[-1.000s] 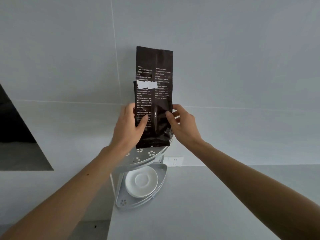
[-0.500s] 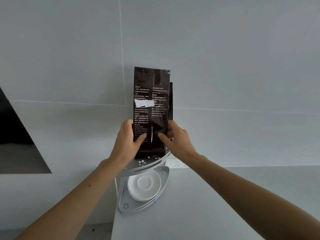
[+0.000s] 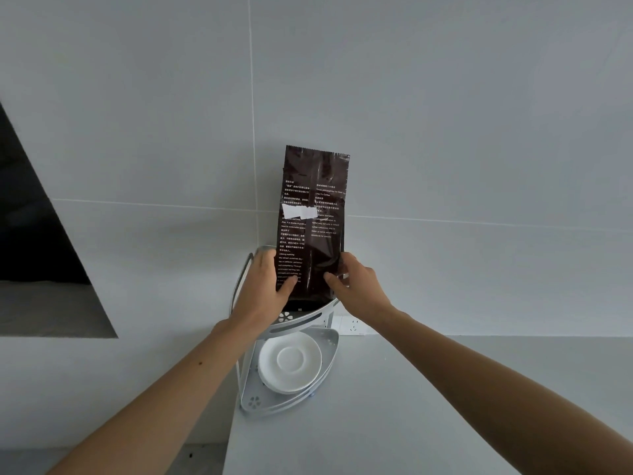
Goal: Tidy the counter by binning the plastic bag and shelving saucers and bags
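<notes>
A tall dark brown bag (image 3: 313,214) with white print stands upright on the top tier of a white corner rack (image 3: 301,320), against the wall. My left hand (image 3: 263,286) grips its lower left edge, thumb across the front. My right hand (image 3: 356,286) grips the lower right edge. Any second bag behind it is hidden. White saucers (image 3: 291,365) are stacked on the rack's bottom tier.
The rack stands at the left end of a pale counter (image 3: 411,406), in the corner by the tiled wall. A white wall socket (image 3: 352,325) sits just right of the rack. A dark opening (image 3: 30,234) lies at far left.
Both hands have lowered the bag onto the rack's top tier; the second bag seen behind it earlier is now covered by the front one.
</notes>
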